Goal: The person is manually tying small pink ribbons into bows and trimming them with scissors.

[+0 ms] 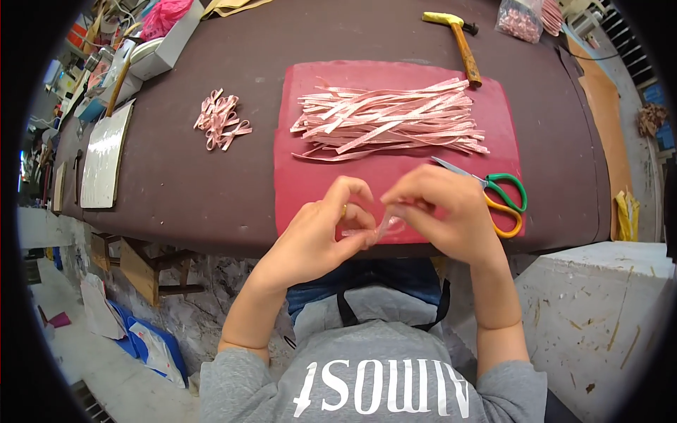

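A thin pink strip (386, 225) is bent into a small curve between my hands, over the front part of the red mat (300, 187). My left hand (317, 229) pinches its lower end between thumb and finger. At its upper part, the fingertips of my right hand (448, 211) are closed on the strip, partly hiding it. Beyond my hands lies a loose bundle of long pink strips (395, 116). Scissors (522, 197) with one green and one yellow handle rest beside my right hand, blades pointing away to the left. Left of the mat is a heap of small looped pink pieces (220, 120).
A hammer (465, 56) with a wooden handle overlaps the mat's far right corner. Behind it sits a clear bag of pink pieces (520, 22). On the brown table (183, 176), a white slab (106, 162) lies at the left, near a cluttered white box (169, 46).
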`<state>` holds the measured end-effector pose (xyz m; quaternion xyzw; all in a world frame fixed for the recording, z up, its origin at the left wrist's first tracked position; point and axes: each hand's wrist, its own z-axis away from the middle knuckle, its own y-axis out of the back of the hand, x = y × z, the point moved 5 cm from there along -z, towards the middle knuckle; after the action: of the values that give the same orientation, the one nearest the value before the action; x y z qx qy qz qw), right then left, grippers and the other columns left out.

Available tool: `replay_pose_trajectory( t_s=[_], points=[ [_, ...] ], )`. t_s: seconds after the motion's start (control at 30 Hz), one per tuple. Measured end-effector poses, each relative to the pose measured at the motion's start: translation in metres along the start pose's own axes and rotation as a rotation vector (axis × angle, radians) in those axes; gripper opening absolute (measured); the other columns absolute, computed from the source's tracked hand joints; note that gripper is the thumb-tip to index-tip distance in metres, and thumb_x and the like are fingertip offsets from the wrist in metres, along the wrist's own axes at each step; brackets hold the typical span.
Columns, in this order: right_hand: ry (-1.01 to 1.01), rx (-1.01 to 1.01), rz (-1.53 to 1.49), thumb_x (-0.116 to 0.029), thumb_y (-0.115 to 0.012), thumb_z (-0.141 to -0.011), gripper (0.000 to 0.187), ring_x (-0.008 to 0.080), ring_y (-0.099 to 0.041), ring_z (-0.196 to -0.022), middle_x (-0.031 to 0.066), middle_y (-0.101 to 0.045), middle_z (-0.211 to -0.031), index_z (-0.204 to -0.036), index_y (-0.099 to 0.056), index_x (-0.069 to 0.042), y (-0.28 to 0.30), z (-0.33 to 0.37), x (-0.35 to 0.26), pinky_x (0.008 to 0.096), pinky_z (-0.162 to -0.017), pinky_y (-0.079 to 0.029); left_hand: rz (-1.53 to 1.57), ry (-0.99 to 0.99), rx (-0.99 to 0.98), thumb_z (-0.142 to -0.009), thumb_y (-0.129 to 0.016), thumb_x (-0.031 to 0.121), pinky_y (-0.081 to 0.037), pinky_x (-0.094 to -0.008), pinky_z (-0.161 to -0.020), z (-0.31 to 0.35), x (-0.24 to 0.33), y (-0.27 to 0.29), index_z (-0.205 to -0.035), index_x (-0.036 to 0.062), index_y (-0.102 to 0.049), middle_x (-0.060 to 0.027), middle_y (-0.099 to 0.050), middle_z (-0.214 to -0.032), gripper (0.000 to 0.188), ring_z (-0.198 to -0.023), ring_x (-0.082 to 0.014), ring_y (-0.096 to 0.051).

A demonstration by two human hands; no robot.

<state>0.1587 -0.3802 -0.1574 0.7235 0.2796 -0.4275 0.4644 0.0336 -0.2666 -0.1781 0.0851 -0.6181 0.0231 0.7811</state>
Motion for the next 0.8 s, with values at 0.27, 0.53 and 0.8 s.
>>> replay_pose_trajectory(
  t_s=[0.27,0.53,0.8],
  points=[
    [-0.535,0.118,-0.68,-0.003,-0.064,-0.087,0.007,0.0079,-0.051,-0.064,0.0004,-0.061,-0.081,-0.092,-0.066,0.001,-0.03,0.013,0.033,0.0196,-0.057,-0.041,0.294,-0.28,0.177,-0.082,-0.064,-0.008,-0.049,-0.0207,-0.067,0.0,-0.015,0.003,-0.118,0.004,-0.046,-0.0098,-0.064,-0.09,0.042,-0.075,-0.0133,-0.061],
    [-0.123,0.358,0.0,0.004,-0.069,-0.078,0.017,0.0112,-0.054,-0.063,0.0035,-0.066,-0.08,-0.094,-0.069,-0.002,-0.034,0.025,-0.002,0.0218,-0.058,-0.044,0.059,-0.224,0.483,-0.087,-0.064,-0.002,-0.049,-0.0216,-0.071,0.0,-0.01,0.007,-0.107,-0.0016,-0.065,-0.0076,-0.067,-0.094,0.02,-0.077,-0.0117,-0.06],
    [0.038,0.251,-0.168,0.008,-0.064,-0.08,0.023,0.0116,-0.055,-0.065,0.0048,-0.068,-0.085,-0.099,-0.071,-0.003,-0.036,0.02,-0.011,0.0214,-0.06,-0.045,0.251,-0.171,0.466,-0.09,-0.064,0.003,-0.049,-0.0191,-0.075,0.007,-0.014,0.006,-0.107,-0.0031,-0.065,-0.0059,-0.069,-0.097,0.018,-0.083,-0.009,-0.061]
  ],
)
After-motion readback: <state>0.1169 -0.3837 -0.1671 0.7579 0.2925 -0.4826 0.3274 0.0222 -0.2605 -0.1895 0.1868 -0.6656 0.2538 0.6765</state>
